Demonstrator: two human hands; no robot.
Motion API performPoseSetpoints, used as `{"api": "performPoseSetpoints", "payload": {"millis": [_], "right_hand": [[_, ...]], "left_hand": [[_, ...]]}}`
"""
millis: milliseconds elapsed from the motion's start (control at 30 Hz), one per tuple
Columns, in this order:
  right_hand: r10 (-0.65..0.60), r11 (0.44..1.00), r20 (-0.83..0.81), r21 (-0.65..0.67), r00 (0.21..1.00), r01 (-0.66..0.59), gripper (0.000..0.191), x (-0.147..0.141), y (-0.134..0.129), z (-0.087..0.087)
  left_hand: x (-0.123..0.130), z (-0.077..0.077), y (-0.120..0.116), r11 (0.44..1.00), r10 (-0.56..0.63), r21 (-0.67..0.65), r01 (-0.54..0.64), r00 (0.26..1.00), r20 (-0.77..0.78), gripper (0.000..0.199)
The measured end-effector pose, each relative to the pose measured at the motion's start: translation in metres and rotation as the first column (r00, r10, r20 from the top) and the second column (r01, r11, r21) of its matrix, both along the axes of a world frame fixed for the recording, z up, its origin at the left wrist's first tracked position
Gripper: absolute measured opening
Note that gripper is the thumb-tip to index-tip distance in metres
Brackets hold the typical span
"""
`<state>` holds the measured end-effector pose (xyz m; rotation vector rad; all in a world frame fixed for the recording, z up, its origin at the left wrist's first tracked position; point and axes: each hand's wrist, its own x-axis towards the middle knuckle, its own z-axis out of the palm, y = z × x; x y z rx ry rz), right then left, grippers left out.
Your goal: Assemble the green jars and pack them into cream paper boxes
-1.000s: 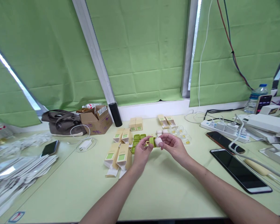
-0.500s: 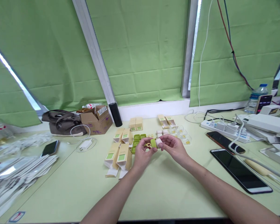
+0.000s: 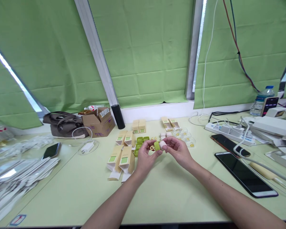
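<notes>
Between the fingertips of my left hand [image 3: 146, 156] is a small green case [image 3: 156, 146] with a yellowish ring [image 3: 152, 148] hanging at its left side. A pale pink, rounded piece [image 3: 162, 145] is pinched in my right hand [image 3: 177, 151], right up against the green case. Just behind my left hand, several green cases [image 3: 139, 139] sit on the table. Beyond my right hand lie clear round packs [image 3: 190, 142] with yellow bits and more pale pink pieces [image 3: 163, 135]. Open beige boxes [image 3: 127, 159] lie left of my left hand.
Phones [image 3: 245, 173] and a power strip [image 3: 228, 132] with cables lie at the right. At the left are white strips [image 3: 21, 178], a phone [image 3: 51, 150], a charger [image 3: 87, 146], a bag [image 3: 66, 125] and a cardboard box [image 3: 98, 123]. A black cylinder [image 3: 118, 117] stands behind.
Both hands keep their hold with almost no movement. The green case and the pink piece have shifted very slightly to the right and up.
</notes>
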<state>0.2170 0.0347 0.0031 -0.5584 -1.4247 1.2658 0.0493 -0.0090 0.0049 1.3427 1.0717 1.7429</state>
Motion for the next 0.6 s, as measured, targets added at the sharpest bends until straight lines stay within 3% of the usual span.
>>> {"api": "performPoseSetpoints", "payload": {"millis": [600], "right_hand": [[-0.056, 0.996, 0.018, 0.064, 0.998, 0.054, 0.036, 0.0009, -0.0032, 0.0038]], "left_hand": [[-0.0003, 0.0043, -0.0028, 0.997, 0.051, -0.046, -0.055, 0.995, -0.091, 0.048]]}}
